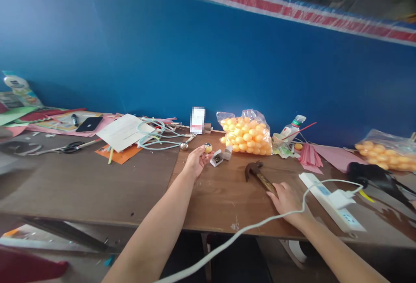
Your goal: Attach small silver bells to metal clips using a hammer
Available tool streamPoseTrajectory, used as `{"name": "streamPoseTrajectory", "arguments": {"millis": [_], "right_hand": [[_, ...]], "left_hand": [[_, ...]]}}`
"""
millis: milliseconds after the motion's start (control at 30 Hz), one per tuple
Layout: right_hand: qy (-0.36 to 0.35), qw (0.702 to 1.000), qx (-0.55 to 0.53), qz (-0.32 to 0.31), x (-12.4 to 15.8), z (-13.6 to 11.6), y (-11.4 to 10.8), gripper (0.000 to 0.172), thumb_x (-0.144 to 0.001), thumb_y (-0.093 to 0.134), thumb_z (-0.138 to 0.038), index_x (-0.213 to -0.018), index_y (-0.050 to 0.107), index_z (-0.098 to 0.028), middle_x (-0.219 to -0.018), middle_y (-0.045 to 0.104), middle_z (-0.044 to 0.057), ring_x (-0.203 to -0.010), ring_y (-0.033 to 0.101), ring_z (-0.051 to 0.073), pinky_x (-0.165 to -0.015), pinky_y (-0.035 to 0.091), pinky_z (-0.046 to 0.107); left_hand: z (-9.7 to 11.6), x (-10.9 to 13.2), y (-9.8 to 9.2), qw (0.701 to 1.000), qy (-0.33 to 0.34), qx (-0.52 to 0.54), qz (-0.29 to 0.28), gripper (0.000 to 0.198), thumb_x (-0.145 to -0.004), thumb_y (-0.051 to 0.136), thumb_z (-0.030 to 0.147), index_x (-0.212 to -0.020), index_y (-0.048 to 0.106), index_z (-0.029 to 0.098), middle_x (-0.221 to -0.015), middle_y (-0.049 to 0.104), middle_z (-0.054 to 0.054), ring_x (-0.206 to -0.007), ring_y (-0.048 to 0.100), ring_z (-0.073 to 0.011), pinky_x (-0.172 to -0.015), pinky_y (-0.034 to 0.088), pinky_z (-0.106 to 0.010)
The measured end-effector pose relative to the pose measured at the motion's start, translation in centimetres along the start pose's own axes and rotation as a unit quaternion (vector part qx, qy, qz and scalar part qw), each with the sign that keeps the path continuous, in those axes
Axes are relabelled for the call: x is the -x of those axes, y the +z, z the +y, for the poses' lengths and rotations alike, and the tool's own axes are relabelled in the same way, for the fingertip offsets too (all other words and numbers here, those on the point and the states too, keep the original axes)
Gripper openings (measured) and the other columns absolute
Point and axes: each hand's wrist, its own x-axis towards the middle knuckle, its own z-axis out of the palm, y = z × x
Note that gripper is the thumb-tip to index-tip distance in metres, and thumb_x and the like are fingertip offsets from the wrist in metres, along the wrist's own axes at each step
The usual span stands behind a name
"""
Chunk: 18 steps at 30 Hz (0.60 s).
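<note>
Above the bench (139,187), beside a white box (215,163) | shiny ball (208,148) is pinched by drawn-in fingers of the left hand (196,161), seemingly so its surface is left exposed | on the bench, hammer (264,180) is gripped near the handle's end by curled fingers of the right hand (287,201), head presumably rested there to spare lifting

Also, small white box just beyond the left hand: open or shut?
Open: small dark pieces show inside the white box. Too small to tell what they are.
</note>
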Motion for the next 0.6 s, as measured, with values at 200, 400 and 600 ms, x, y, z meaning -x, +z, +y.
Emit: {"name": "streamPoseTrajectory", "arguments": {"millis": [200,400,600], "right_hand": [[-0.009,0.992,-0.09,0.088,-1.6,-2.6,-2.1,0.031,-0.086,0.053,-0.033,-0.111,0.062,-0.017,-0.106,0.06,0.013,-0.096,0.059,0.028,-0.082,0.043,0.036],[-0.054,0.955,-0.277,0.086,-7.0,-9.9,-5.1,0.022,-0.087,0.05,-0.034,-0.095,0.069,-0.026,-0.093,0.065,0.003,-0.084,0.062,0.016,-0.072,0.044,0.025],[-0.04,0.972,-0.232,-0.011,-12.0,-14.7,-5.2,0.023,-0.085,0.052,-0.036,-0.096,0.072,-0.031,-0.097,0.07,0.004,-0.09,0.064,0.021,-0.067,0.042,0.026]], "left_hand": [[-0.1,0.0,0.0,1.0,-0.001,-0.012,0.004,0.013,-0.085,0.055,0.018,-0.091,0.06,0.006,-0.083,0.069,-0.013,-0.071,0.069,-0.0169,-0.062,0.056,-0.022],[-0.2,-0.1,-0.1,0.999,0.005,-0.026,0.018,0.014,-0.084,0.058,0.018,-0.092,0.06,0.007,-0.08,0.069,-0.011,-0.069,0.068,-0.0157,-0.062,0.056,-0.022],[-0.6,-0.3,-0.3,1.0,0.004,-0.025,0.016,0.015,-0.085,0.056,0.019,-0.093,0.059,0.007,-0.076,0.068,-0.011,-0.064,0.067,-0.0141,-0.062,0.056,-0.022]]}}
